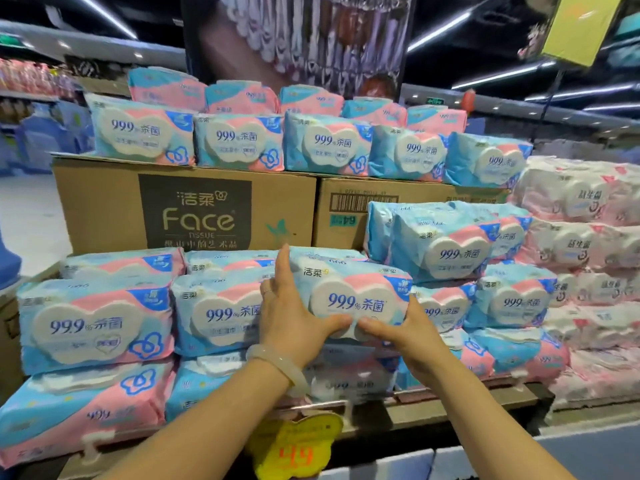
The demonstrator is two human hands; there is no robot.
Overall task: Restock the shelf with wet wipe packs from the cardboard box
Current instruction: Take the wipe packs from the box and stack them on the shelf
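Head view: left hand (294,313) and right hand (405,332) grip a wet wipe pack (356,296) wedged between neighbouring packs (214,313).

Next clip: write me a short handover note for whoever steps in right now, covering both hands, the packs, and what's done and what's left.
Left hand and right hand both grip one wet wipe pack, held at the middle stack on the shelf.
Done: rows of packs already fill the shelf and top the Face cardboard box.
Left: seat this pack, then carry on. The supply box is not visible.
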